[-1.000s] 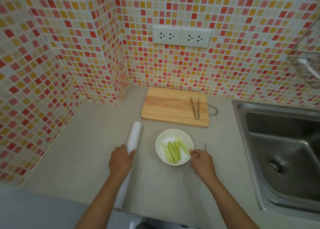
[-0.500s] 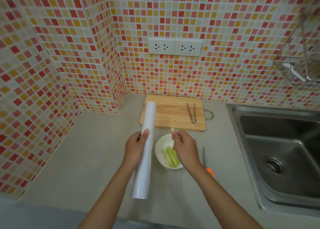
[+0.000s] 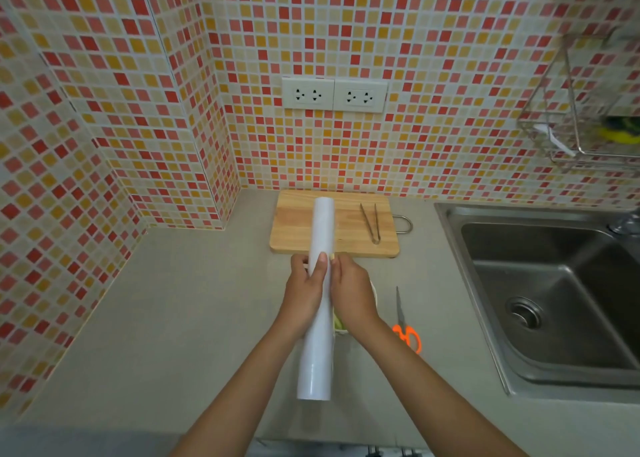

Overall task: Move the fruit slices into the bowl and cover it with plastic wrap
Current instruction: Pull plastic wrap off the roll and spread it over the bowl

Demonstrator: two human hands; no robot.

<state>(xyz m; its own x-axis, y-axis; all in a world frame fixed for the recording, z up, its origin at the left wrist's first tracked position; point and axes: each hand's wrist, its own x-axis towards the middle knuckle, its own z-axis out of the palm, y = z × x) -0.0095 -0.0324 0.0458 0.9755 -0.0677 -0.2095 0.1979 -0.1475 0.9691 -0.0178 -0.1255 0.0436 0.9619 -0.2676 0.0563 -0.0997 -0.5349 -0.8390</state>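
Note:
A long white roll of plastic wrap is held lengthwise above the counter, pointing away from me. My left hand grips its middle from the left, thumb on top. My right hand comes in from the right with its fingertips at the roll's surface near the left thumb. The white bowl with pale green fruit slices sits under the roll and my right hand; only a sliver of rim and slices shows.
A wooden cutting board with metal tongs lies at the back by the tiled wall. Orange-handled scissors lie right of the bowl. A steel sink fills the right side. A wire rack hangs on the wall.
My left hand lifted the roll off the counter and brought it over the bowl. My right hand left the bowl's rim and came up to the roll.

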